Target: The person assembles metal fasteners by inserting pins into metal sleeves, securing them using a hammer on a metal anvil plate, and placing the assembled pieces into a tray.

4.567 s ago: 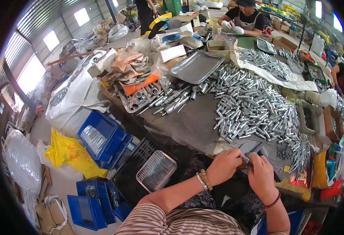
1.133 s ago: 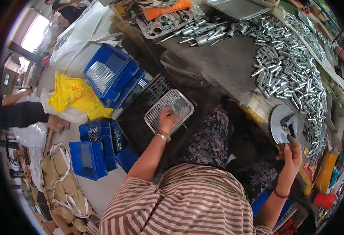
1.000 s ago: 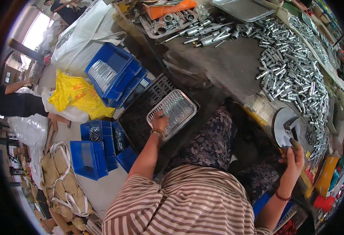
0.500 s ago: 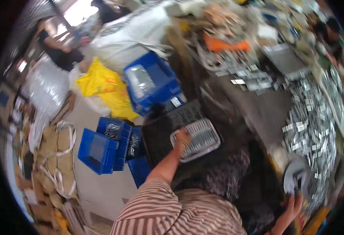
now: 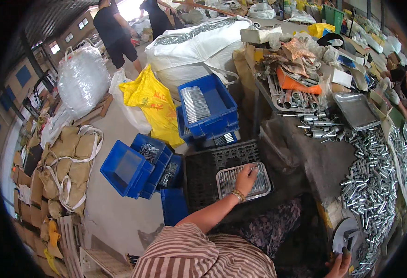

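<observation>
My left hand [image 5: 245, 180], with a bracelet at the wrist, is over a shallow metal tray [image 5: 268, 190]. Shiny metal rods [image 5: 232, 179] lie side by side in that tray. Its fingers curl down onto the rods, and the hand hides what they grip. Under the tray is a black plastic crate [image 5: 197, 170]. At the lower right my right hand [image 5: 339, 265] is at the near edge of a round grey disc fixture [image 5: 346, 235] with a dark block on it. Its fingers are bent together; whatever they hold is too small to make out.
A large heap of metal anchor bolts [image 5: 369, 192] covers the right side. Blue bins [image 5: 127, 169] stand at left, and another blue bin [image 5: 208, 104] holds rods in rows. Beyond are a yellow bag [image 5: 152, 106] and a white bulk sack [image 5: 194, 53]. Other people stand farther off.
My left hand has moved from the tray's left side to over its middle right. The view has swung and sharpened. My right hand stays by the disc, slightly lower in view.
</observation>
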A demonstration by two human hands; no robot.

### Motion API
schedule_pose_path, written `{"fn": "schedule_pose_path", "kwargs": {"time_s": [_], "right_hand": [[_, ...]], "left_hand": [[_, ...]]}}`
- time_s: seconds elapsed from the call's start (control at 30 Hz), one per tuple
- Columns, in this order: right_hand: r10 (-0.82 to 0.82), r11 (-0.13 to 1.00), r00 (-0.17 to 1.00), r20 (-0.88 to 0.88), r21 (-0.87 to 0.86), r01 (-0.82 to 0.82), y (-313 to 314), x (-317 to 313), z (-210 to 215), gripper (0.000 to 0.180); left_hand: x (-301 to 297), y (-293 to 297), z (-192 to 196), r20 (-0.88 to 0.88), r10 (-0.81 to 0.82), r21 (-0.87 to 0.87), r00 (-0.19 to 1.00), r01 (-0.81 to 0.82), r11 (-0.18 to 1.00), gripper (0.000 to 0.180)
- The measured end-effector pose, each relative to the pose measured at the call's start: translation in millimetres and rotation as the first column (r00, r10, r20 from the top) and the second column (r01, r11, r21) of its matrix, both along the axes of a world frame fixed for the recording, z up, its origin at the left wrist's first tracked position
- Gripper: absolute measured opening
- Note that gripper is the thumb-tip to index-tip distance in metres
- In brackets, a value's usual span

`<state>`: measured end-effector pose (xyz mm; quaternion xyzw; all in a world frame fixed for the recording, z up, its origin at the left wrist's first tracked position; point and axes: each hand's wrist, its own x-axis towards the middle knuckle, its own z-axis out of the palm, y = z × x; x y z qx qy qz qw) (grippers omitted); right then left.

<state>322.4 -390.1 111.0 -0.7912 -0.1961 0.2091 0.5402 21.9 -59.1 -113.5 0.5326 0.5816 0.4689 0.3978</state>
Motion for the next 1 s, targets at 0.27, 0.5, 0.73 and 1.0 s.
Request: {"fn": "schedule_pose_path", "kwargs": {"time_s": [0.27, 0.5, 0.73, 1.0], "right_hand": [[0.056, 0.996, 0.998, 0.023, 0.061, -0.057, -9, 7, -9, 0.035], [0.053, 0.999, 0.993, 0.103, -0.002, -0.054, -11, 9, -17, 0.035], [0.037, 0.999, 0.989, 0.142, -0.021, -0.035, -6, 3, -11, 0.038], [0.082, 0.997, 0.990, 0.111, 0.002, -0.082, -10, 7, -16, 0.040]], "left_hand": [[68, -39, 103, 0.118, -0.246, 0.180, 0.962, 0.223, 0.958, 0.022], [115, -65, 155, -0.027, -0.489, 0.511, 0.872, 0.432, 0.743, 0.027], [144, -83, 171, -0.172, -0.558, 0.646, 0.812, 0.520, 0.558, 0.029], [156, -99, 175, -0.188, -0.579, 0.651, 0.794, 0.542, 0.532, 0.023]]}}
